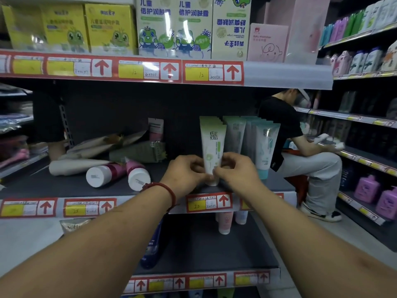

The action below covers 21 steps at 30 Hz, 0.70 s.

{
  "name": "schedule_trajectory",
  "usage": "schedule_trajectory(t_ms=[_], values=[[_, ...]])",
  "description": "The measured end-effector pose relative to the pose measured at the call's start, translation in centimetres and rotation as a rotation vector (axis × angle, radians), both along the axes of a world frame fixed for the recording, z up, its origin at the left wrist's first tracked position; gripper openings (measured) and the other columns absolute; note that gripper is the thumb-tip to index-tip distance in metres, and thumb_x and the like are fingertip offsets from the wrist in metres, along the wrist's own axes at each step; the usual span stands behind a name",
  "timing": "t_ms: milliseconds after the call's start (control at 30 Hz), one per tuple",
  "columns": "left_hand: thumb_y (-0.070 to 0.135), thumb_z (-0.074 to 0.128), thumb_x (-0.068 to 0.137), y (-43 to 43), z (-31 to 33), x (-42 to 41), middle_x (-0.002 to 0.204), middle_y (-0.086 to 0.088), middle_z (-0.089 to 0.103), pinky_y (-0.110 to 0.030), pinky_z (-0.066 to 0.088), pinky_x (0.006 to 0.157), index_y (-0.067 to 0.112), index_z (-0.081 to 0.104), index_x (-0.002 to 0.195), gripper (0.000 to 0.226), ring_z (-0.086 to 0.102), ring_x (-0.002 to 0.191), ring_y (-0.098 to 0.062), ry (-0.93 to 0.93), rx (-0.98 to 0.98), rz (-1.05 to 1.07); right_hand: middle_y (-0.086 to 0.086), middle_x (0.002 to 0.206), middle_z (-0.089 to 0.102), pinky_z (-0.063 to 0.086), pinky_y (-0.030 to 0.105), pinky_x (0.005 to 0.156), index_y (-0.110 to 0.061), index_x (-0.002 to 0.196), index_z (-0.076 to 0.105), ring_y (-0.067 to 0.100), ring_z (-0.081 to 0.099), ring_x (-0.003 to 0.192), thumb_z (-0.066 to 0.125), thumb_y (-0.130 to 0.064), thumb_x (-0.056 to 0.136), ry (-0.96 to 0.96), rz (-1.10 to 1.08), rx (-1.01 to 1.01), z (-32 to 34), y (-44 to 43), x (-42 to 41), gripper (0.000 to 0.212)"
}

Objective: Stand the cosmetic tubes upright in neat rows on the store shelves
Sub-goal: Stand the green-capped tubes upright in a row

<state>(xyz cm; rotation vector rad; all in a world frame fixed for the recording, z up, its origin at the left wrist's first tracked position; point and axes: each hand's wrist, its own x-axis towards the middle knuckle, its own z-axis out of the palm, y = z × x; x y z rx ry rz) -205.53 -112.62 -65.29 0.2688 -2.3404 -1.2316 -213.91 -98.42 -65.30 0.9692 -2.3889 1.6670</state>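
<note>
A white tube with a green top (pixel 212 145) stands upright on its cap at the front of the middle shelf (pixel 64 186). My left hand (pixel 185 174) and my right hand (pixel 236 172) both pinch its lower part. Behind it stand more tubes of the same kind in a row. To its right stand a grey-green tube (pixel 234 136) and a row of teal tubes (pixel 265 147), all upright. On the left of the shelf several beige tubes (pixel 77 166), maroon tubes with white caps (pixel 103 175) and a green tube (pixel 137 154) lie in a loose pile.
Boxed children's creams (pixel 154 26) fill the shelf above. Pink and white tubes (pixel 225 222) stand on the shelf below, next to a dark blue bottle (pixel 152 244). A person in a black shirt (pixel 285 125) crouches in the aisle at right, before shelves of bottles (pixel 365 188).
</note>
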Motion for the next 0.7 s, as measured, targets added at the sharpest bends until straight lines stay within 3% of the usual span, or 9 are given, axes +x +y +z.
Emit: schedule_trajectory(t_ms=[200, 467, 600, 700], values=[[0.027, 0.09, 0.07, -0.5, -1.4, -0.7, 0.087, 0.009, 0.078, -0.032, 0.06, 0.085, 0.027, 0.075, 0.099, 0.033, 0.073, 0.085, -0.005, 0.017, 0.067, 0.041, -0.009, 0.092, 0.074, 0.058, 0.03, 0.085, -0.02, 0.103, 0.073, 0.004, 0.068, 0.087, 0.077, -0.024, 0.08, 0.0, -0.036, 0.038, -1.2, 0.2, -0.7, 0.024], [0.033, 0.089, 0.072, -0.7, -1.4, -1.0, 0.096, 0.01, 0.078, -0.032, 0.058, 0.091, 0.026, 0.077, 0.106, 0.037, 0.071, 0.091, -0.003, -0.025, 0.017, 0.033, -0.009, 0.095, 0.073, 0.056, 0.028, 0.085, -0.019, 0.107, 0.072, 0.004, 0.068, 0.088, 0.076, -0.025, 0.081, 0.001, -0.058, 0.105, -1.2, 0.2, -1.3, 0.027], [0.033, 0.086, 0.077, -1.1, 0.0, -0.7, 0.099, 0.003, 0.075, -0.031, 0.057, 0.088, 0.015, 0.072, 0.113, 0.042, 0.07, 0.092, -0.011, -0.111, -0.107, 0.077, -0.003, 0.096, 0.069, 0.05, 0.021, 0.078, -0.013, 0.114, 0.067, 0.008, 0.063, 0.088, 0.072, -0.024, 0.087, 0.107, -0.13, 0.143, -0.1, 0.8, -0.3, 0.029], [0.027, 0.077, 0.086, -1.6, 1.9, 0.9, 0.112, -0.005, 0.071, -0.031, 0.054, 0.09, 0.012, 0.065, 0.123, 0.042, 0.066, 0.103, -0.018, -0.105, -0.324, 0.155, 0.0, 0.104, 0.066, 0.043, 0.019, 0.076, -0.012, 0.12, 0.062, 0.009, 0.058, 0.089, 0.069, -0.023, 0.09, 0.223, -0.185, 0.186, 0.9, 1.9, 1.3, 0.032]])
